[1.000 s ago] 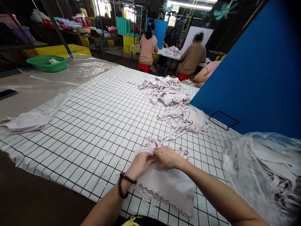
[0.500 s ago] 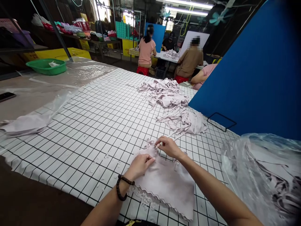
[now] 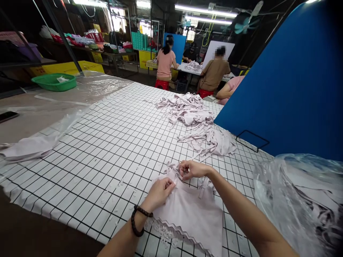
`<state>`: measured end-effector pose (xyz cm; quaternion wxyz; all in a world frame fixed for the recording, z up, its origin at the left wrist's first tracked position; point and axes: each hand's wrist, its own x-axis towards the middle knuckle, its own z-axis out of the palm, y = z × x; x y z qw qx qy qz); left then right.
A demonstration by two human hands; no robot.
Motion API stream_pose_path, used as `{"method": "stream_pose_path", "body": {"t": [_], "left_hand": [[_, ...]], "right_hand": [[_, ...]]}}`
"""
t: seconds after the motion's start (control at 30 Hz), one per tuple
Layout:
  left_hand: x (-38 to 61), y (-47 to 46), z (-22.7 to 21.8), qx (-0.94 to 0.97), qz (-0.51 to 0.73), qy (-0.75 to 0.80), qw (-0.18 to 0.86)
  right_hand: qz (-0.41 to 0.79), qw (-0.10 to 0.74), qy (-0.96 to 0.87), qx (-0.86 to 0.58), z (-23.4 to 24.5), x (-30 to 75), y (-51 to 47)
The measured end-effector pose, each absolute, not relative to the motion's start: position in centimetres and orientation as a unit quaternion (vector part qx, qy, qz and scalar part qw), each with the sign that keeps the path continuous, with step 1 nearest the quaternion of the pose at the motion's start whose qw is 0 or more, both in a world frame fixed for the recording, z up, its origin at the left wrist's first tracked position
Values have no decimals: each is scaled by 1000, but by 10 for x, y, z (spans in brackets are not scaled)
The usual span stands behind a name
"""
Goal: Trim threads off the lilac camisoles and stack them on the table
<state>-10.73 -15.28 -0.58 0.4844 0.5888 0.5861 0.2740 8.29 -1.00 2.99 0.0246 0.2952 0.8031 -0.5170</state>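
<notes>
The cloth point(image 3: 193, 214), a pale lilac piece, lies flat on the desk point(image 3: 107, 142) at the near edge of the checked cover. Its zigzag-cut hem points toward the person and its far edge lies under both hands. From hem to far edge it runs away from the person and slightly left. The left hand point(image 3: 160, 191), which wears a dark bead bracelet point(image 3: 138, 221), rests on the far left corner of the cloth. Its grip is closed, with curled fingertips pinching the fabric against the desk. The right hand point(image 3: 191, 169) sits just beyond it and to the right, almost touching it. Its grip is closed to a loose fist on the gathered strip point(image 3: 171, 166) that runs off the far edge of the cloth. The strip thus lies between the two grips, and the right hand is the nearer to its free end. Small scraps point(image 3: 118, 184) lie scattered left of the cloth. Heaps of like fabric point(image 3: 193, 110) lie well beyond the hands, beside a blue board point(image 3: 289, 89). A clear plastic bag point(image 3: 294, 200) lies to the right.
</notes>
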Motion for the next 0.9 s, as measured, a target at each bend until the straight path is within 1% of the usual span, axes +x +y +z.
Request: {"method": "stream_pose_path", "body": {"t": [0.1,0.2,0.27,0.4,0.5,0.67,0.73,0.83,0.9], "left_hand": [[-107,-152,-7,586,270,586,489],[-108,-153,-7,583,272,582,497],[-108,-153,-8,581,275,580,501],[-108,-154,-9,576,276,582,504],[-107,-154,-9,577,274,584,501],[-108,-154,-9,575,274,583,504],[-108,-154,-9,574,272,584,506],[-108,-154,-9,573,276,578,511],[-108,-154,-9,573,279,577,511]], "right_hand": [[-417,30,856,304,32,82,-11],[-378,55,874,301,28,81,-15],[-368,65,876,305,25,81,-17],[-360,47,866,344,18,84,-18],[-360,57,859,360,14,88,-17],[-408,59,843,345,13,88,-17],[-390,7,856,340,17,83,-19],[-288,-126,882,350,23,69,-25],[-224,-186,885,364,24,60,-28]]}}
